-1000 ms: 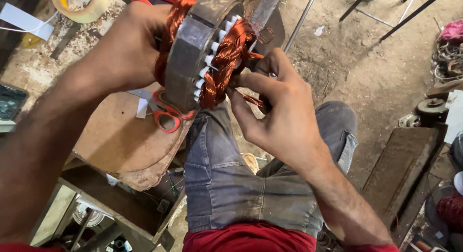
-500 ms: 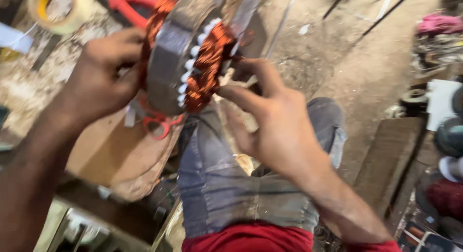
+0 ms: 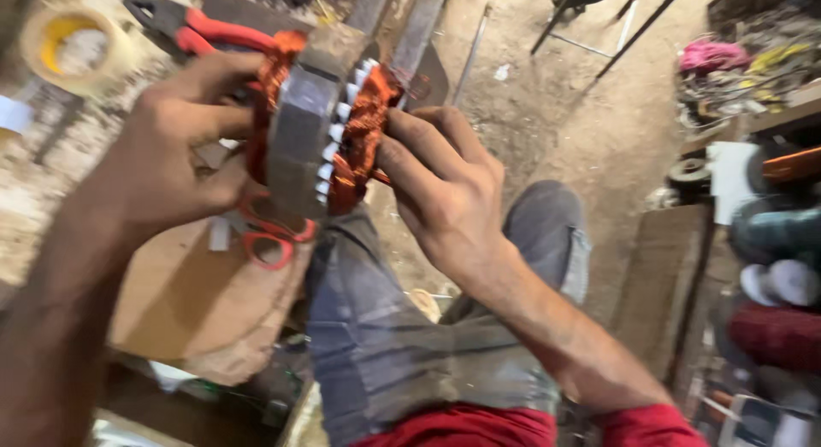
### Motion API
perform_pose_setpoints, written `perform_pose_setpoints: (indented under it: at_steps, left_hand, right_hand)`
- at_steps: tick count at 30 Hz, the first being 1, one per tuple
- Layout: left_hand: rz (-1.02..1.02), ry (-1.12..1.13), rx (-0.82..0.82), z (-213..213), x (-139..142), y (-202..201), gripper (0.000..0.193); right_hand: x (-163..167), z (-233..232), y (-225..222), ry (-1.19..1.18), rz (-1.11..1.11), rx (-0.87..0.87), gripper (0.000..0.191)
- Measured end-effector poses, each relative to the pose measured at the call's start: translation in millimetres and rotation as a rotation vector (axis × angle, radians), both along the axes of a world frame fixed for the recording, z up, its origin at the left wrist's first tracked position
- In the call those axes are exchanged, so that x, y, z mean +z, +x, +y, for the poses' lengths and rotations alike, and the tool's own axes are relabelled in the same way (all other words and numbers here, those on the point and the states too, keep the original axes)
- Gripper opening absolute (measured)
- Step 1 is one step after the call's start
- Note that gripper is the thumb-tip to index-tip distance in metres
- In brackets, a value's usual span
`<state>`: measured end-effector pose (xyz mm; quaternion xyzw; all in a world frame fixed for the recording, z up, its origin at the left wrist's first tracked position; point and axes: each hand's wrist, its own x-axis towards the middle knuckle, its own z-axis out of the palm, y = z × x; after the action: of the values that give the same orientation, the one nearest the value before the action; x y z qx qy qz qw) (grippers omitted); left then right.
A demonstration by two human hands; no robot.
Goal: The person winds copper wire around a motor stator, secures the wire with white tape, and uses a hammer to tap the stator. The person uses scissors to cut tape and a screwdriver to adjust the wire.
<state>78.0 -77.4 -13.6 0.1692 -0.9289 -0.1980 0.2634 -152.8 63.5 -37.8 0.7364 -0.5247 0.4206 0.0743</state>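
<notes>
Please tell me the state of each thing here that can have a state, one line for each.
Motor stator: held up on edge, copper windings showing on both sides.
Left hand: closed around the stator's far side.
Right hand: fingers pressing the near copper winding.
Red-handled pliers: lying on the bench.
Tape roll: lying flat.

The left hand [image 3: 175, 160] is raised at the upper left, its forearm running down to the lower left corner. Its fingers are spread and curled, thumb below, closed in a firm grip. The right hand [image 3: 440, 186] is held up just beside it, back facing the camera, fingers bent with the fingertips [image 3: 389, 152] pressed forward and to the left. The right forearm slants down to the lower right, where a red sleeve edge shows.
</notes>
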Motion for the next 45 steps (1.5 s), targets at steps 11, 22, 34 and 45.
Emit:
perform_pose_setpoints:
  at_steps: [11, 22, 34, 45]
  left_hand:
    - [0.191, -0.066, -0.029, 11, -21, -26, 0.039]
    - [0.155, -0.106, -0.035, 2, -23, -30, 0.028]
    - [0.131, -0.19, 0.294, 25, -30, -30, 0.021]
    - [0.252, -0.033, 0.103, -5, -47, -32, 0.024]
  right_hand:
    - [-24, -5, -17, 0.03, -0.109, -0.058, 0.022]
    - [-35, -2, -18, 0.086, -0.378, -0.012, 0.027]
    - [-27, -2, -13, 0.09, -0.206, -0.113, 0.022]
    - [-34, -1, -7, 0.044, -0.287, -0.11, 0.031]
